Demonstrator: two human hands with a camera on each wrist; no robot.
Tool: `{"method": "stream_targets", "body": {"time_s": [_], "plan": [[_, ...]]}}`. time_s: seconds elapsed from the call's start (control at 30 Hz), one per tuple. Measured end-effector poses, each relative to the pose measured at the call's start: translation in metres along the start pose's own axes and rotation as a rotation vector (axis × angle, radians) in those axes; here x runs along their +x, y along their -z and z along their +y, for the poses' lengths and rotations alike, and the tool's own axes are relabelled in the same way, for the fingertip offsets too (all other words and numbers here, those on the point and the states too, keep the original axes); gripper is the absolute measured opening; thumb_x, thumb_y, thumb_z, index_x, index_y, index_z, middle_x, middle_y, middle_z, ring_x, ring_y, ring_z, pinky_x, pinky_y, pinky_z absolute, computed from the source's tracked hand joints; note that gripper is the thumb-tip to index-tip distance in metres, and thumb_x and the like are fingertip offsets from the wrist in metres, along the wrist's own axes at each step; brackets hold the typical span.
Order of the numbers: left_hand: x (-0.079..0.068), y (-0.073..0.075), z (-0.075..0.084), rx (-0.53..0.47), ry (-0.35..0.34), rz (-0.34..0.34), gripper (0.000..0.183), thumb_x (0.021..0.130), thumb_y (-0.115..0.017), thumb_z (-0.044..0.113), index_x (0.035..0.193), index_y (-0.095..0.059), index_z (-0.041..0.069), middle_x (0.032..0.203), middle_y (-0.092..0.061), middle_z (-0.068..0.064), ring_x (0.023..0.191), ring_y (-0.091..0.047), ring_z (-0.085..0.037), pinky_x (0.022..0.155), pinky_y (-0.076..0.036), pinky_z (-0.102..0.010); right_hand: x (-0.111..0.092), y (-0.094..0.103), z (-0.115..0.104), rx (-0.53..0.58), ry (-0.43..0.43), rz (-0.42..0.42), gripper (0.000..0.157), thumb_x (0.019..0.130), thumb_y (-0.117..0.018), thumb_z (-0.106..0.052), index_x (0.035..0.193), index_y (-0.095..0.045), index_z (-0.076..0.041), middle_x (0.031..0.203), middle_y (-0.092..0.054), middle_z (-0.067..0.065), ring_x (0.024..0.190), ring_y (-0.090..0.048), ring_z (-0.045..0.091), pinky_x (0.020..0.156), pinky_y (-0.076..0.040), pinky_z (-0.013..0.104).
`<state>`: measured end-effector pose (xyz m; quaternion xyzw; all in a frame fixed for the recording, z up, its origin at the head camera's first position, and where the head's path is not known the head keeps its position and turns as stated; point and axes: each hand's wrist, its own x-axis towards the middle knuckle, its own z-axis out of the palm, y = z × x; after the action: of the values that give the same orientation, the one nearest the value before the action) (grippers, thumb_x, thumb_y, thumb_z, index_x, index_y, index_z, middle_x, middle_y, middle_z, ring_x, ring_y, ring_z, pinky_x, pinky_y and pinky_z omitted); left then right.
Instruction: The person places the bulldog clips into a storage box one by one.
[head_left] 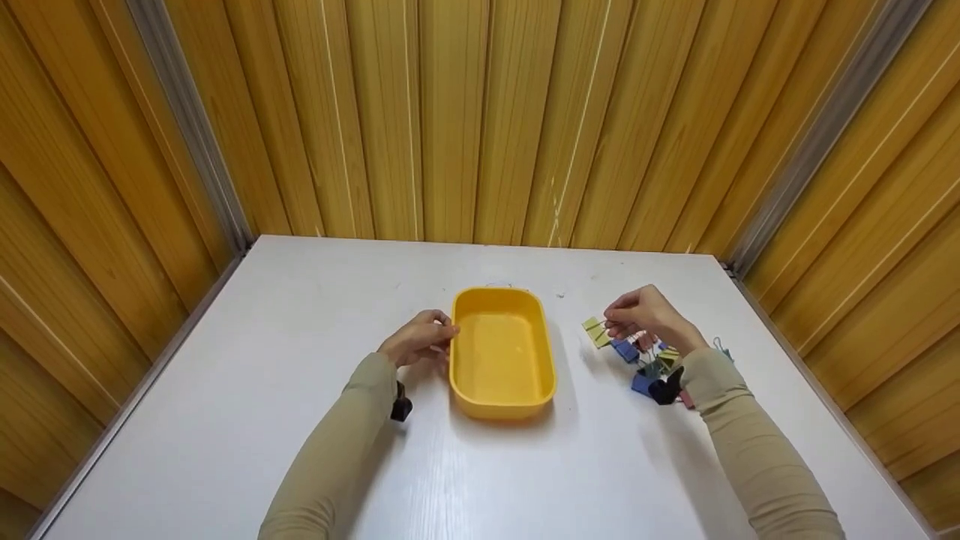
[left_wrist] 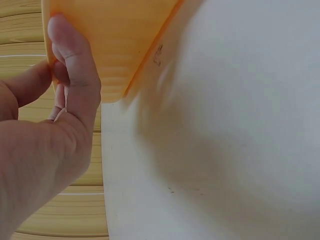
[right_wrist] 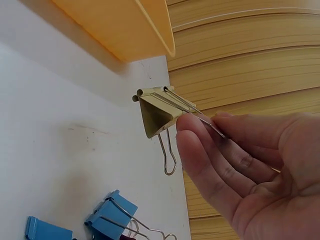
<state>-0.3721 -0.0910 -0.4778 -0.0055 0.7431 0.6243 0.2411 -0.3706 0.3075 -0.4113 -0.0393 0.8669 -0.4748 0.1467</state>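
Observation:
A yellow plastic bin stands in the middle of the white table. My left hand pinches its left rim, thumb on one side of the wall and fingers on the other in the left wrist view. My right hand holds a yellow binder clip by one wire handle, to the right of the bin. In the right wrist view this binder clip hangs above the table, its other handle pointing down. Below the right hand lies a pile of binder clips, among them a blue binder clip.
The pile holds several clips in blue, green, yellow and red; a teal clip lies at its right edge, partly behind the wrist. Wood-patterned walls enclose the white table at the back and sides.

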Motion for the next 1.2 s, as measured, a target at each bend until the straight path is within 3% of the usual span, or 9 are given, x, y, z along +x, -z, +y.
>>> {"method": "stream_targets", "body": {"time_s": [0.33, 0.67, 1.2], "plan": [[-0.001, 0.000, 0.000, 0.005, 0.015, 0.004, 0.019, 0.095, -0.060, 0.018, 0.103, -0.046, 0.008, 0.089, -0.063, -0.011, 0.066, -0.059, -0.015, 0.059, -0.054, -0.025, 0.005, -0.007, -0.013, 0.016, -0.004, -0.011, 0.032, 0.093, -0.063, -0.010, 0.115, -0.059, 0.012, 0.087, -0.073, 0.010, 0.072, -0.071, 0.014, 0.074, -0.060, 0.034], [-0.002, 0.001, -0.001, -0.012, -0.035, -0.011, 0.016, 0.095, -0.059, 0.014, 0.098, -0.045, 0.007, 0.088, -0.065, -0.013, 0.064, -0.060, -0.014, 0.055, -0.054, -0.025, 0.009, -0.012, -0.027, 0.044, 0.032, -0.022, 0.032, 0.093, -0.063, -0.009, 0.114, -0.059, 0.014, 0.086, -0.073, 0.011, 0.072, -0.072, 0.016, 0.074, -0.060, 0.034], [-0.003, -0.001, 0.003, -0.004, 0.008, 0.004, 0.018, 0.094, -0.060, 0.016, 0.102, -0.046, 0.008, 0.092, -0.062, -0.012, 0.066, -0.058, -0.014, 0.059, -0.054, -0.025, 0.019, -0.026, -0.045, 0.062, 0.046, -0.045, 0.030, 0.092, -0.064, -0.010, 0.113, -0.061, 0.011, 0.085, -0.072, 0.009, 0.072, -0.071, 0.017, 0.074, -0.060, 0.034]]}}
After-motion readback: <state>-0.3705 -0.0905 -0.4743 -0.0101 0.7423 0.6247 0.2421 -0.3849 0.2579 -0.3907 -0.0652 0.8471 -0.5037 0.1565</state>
